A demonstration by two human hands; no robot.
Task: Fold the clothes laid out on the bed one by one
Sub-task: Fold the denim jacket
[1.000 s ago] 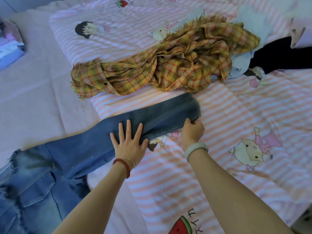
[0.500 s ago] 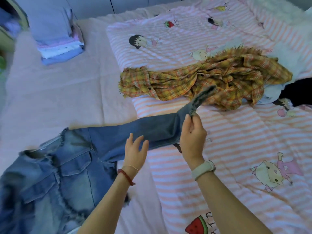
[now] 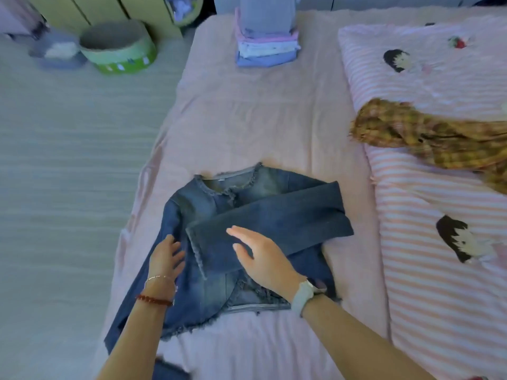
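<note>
A blue denim jacket (image 3: pixel 263 193) with frayed edges lies flat on the pink bed sheet (image 3: pixel 252 119). Its right sleeve (image 3: pixel 296 218) is folded across the chest. My right hand (image 3: pixel 263 256) hovers open just over that sleeve's cuff, fingers straight. My left hand (image 3: pixel 166 256) lies open on the jacket's left side, by the other sleeve, which runs down toward the bed's near left edge. A crumpled yellow plaid shirt (image 3: pixel 428 138) sits on the striped quilt (image 3: pixel 439 242) at right.
A stack of folded clothes (image 3: pixel 266 45) stands at the far end of the bed. The floor at left holds a round green-sided basket (image 3: pixel 120 50) and a grey bowl (image 3: pixel 57 52). The bed's left edge runs close to the jacket.
My right hand carried the sleeve from the quilt across the jacket's chest and let it go. The left hand moved to the jacket's left side. The view swung left.
</note>
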